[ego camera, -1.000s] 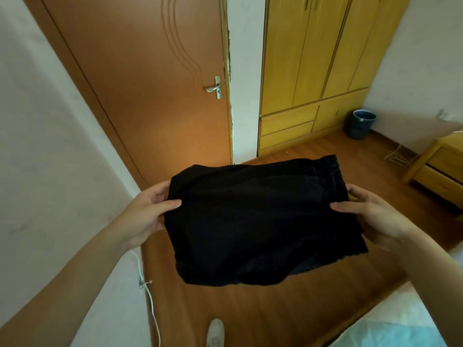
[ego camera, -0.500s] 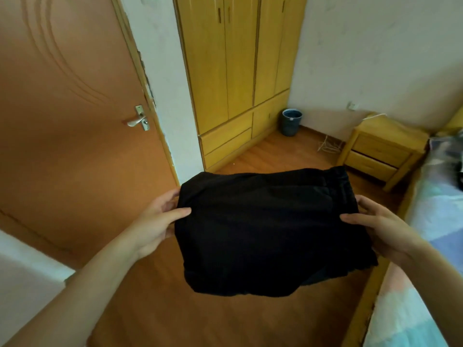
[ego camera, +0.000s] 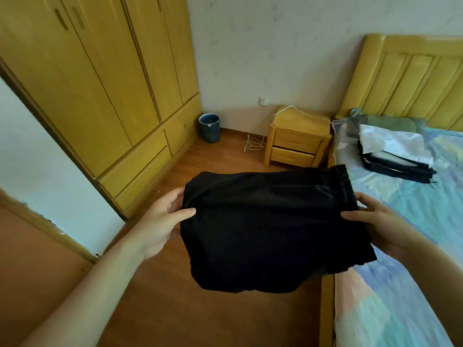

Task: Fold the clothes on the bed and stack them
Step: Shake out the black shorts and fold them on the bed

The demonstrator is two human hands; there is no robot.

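Between both thumbs, folded black shorts (ego camera: 270, 226); fingers apparently underneath.

Folded shorts (ego camera: 273, 229): held above the floor (ego camera: 200, 309), left hand (ego camera: 160, 221) at left edge, right hand (ego camera: 378, 226) at right.
Bed (ego camera: 413, 221): right of shorts.
Stack of folded clothes (ego camera: 395, 164): on bed, near headboard (ego camera: 411, 78).
Nightstand (ego camera: 298, 139): between bin (ego camera: 210, 127) and bed.
Wardrobe (ego camera: 100, 83): left.

Black folded shorts (ego camera: 270, 229), yellow wardrobe (ego camera: 95, 83), blue bin (ego camera: 210, 127), and a bedsheet (ego camera: 413, 216) in seemingly pastel patches.
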